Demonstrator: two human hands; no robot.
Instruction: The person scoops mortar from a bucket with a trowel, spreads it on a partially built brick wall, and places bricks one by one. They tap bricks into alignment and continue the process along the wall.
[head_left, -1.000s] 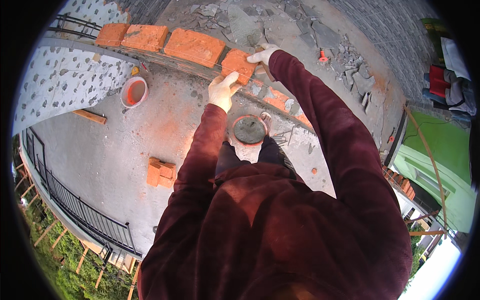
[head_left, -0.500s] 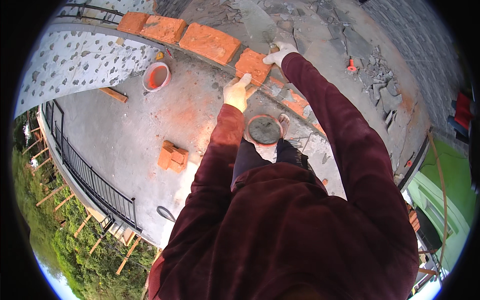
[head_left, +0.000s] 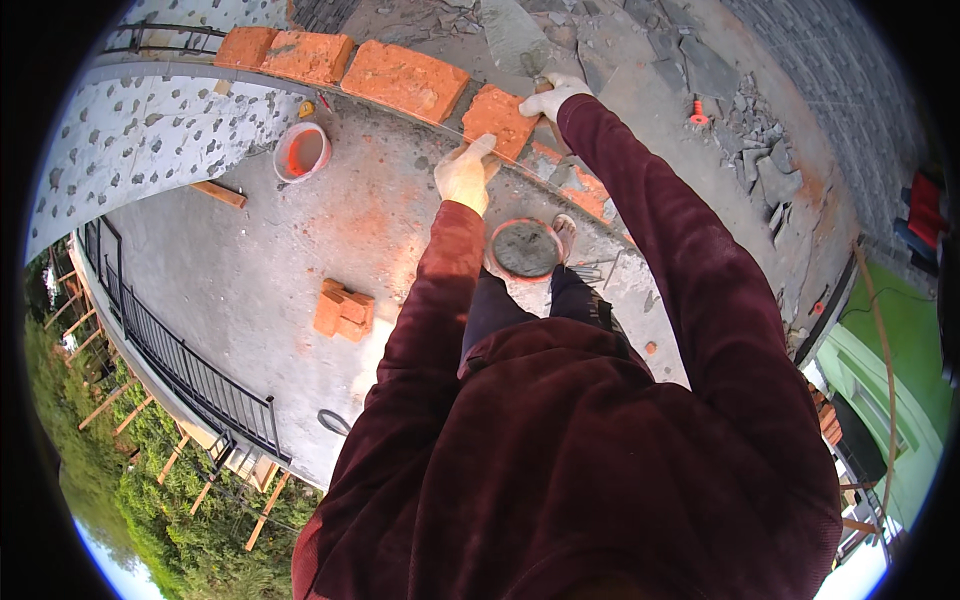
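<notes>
An orange brick point(head_left: 498, 122) sits at the right end of a row of bricks, with a gap between it and its neighbour point(head_left: 405, 82). My left hand point(head_left: 464, 176), pale with dust or a glove, grips its near edge, thumb up by the thin string line point(head_left: 450, 131). At the brick's far right corner is my right hand point(head_left: 556, 97). Its fingers are closed around a brown handle point(head_left: 542, 86), seemingly a trowel's; the blade is mostly hidden. Below stands a round orange-rimmed tub of grey mortar point(head_left: 525, 249), between my feet and the wall.
A white-and-orange bucket point(head_left: 301, 152) stands left of the wall, near a wooden piece point(head_left: 219, 194). Several bricks point(head_left: 343, 310) are stacked on the concrete floor. Broken slabs and rubble point(head_left: 760, 170) lie beyond the wall. A black railing point(head_left: 190, 350) edges the floor at left.
The view has shifted slightly, so the wall appears higher and further left. Both hands stay at the same brick; my left hand has slid slightly left along its near edge.
</notes>
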